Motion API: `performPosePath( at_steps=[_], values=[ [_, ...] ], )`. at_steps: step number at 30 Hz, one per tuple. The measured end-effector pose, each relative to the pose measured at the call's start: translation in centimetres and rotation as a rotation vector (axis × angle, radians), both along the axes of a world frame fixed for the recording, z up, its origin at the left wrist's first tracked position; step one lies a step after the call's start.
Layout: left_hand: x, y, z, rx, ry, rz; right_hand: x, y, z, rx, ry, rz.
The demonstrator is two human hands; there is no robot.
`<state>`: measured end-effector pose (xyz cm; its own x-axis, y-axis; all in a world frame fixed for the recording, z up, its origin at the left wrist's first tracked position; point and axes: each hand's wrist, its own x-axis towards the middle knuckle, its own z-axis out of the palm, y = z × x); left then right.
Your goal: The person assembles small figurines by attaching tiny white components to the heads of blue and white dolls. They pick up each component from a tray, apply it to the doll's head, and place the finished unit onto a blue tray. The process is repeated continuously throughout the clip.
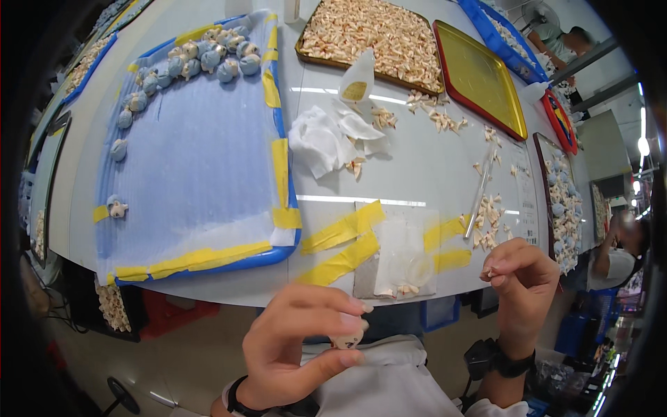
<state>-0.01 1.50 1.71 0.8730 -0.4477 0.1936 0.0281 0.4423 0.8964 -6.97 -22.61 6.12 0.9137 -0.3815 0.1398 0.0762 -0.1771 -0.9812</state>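
Near the table's front edge, my left hand (292,340) is closed around a small cream figure head (349,341) with painted facial marks; the fingers cover much of it. Off to the right, my right hand (526,281) pinches a tiny pale piece (490,272) between thumb and fingertips. Between the hands, a white work pad (396,250) is held to the table by yellow tape, with a few cream pieces at its near edge. Beside my right hand lie loose cream pieces (488,215) and a clear thin rod (479,201).
At left stands a blue lined tray (201,167) holding several blue-and-cream figures (187,61). Crumpled white tissue (316,142) and a white bottle (358,80) stand mid-table. Behind are a heaped tray of cream pieces (375,35) and a gold tray (483,76). People sit at far right.
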Motion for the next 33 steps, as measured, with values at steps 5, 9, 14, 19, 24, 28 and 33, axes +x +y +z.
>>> performPosePath(
  at_steps=[5, 9, 14, 19, 24, 28, 33],
  values=[
    [0.5, 0.3, -0.7, 0.013, -0.103, -0.136, 1.1, 1.0, 0.6, -0.136, 0.010, -0.063],
    [0.0, 0.2, -0.6, -0.052, 0.051, -0.127, 2.3, 2.3, 0.1, -0.287, -0.028, -0.030],
    [-0.2, 0.1, -0.9, 0.042, -0.021, -0.084, 2.3, 2.8, -0.4, -0.499, -0.029, 0.109],
    [0.7, 0.0, -2.1, 0.133, -0.248, -0.058, 2.4, 3.7, -0.2, -0.872, -0.056, 0.039],
    [0.0, -0.7, -1.5, 0.078, -0.061, -0.058, 2.7, 3.7, -0.2, -0.993, -0.113, 0.057],
    [0.2, -1.3, -2.3, 0.023, -0.098, -0.051, 2.7, 3.9, 0.1, -0.972, -0.099, 0.067],
    [-0.6, -2.7, -0.4, -0.020, 0.251, -0.048, 1.8, 4.5, -0.2, -0.613, -0.111, 0.050]
  ],
)
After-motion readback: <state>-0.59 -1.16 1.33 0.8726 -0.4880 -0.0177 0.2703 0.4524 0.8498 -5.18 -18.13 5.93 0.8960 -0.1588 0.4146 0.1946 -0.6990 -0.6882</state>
